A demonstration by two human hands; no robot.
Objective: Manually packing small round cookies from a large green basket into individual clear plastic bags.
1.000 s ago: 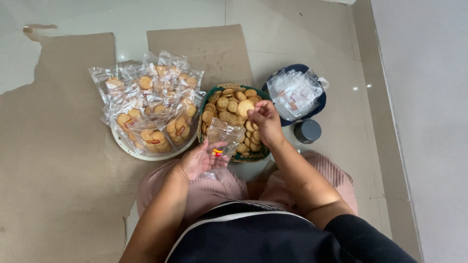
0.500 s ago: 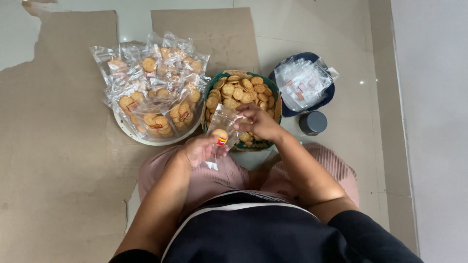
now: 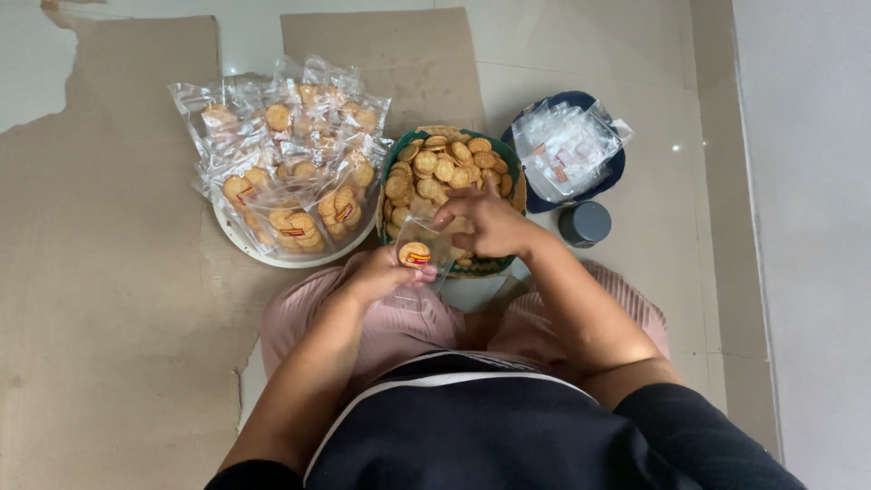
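Note:
My left hand [image 3: 381, 274] holds a small clear plastic bag [image 3: 423, 243] with a round biscuit in its bottom. My right hand [image 3: 485, 220] is at the bag's mouth, fingers closed, just above the near side of a green basket [image 3: 388, 168] heaped with loose round biscuits [image 3: 445, 166]. Whether a biscuit is pinched in those fingers is hidden. Both hands hover over my knees in pink trousers.
A white round tray [image 3: 238, 243] piled with several filled clear bags [image 3: 290, 163] sits left of the basket. At the right a dark blue bowl [image 3: 610, 174] holds empty clear bags [image 3: 564, 147], with a small grey lid [image 3: 584, 223] beside it. Brown cardboard [image 3: 100, 272] covers the tiled floor.
My right hand drew back from the biscuit heap to the mouth of the bag. A biscuit now lies in the bag's bottom. The left hand kept hold of the bag.

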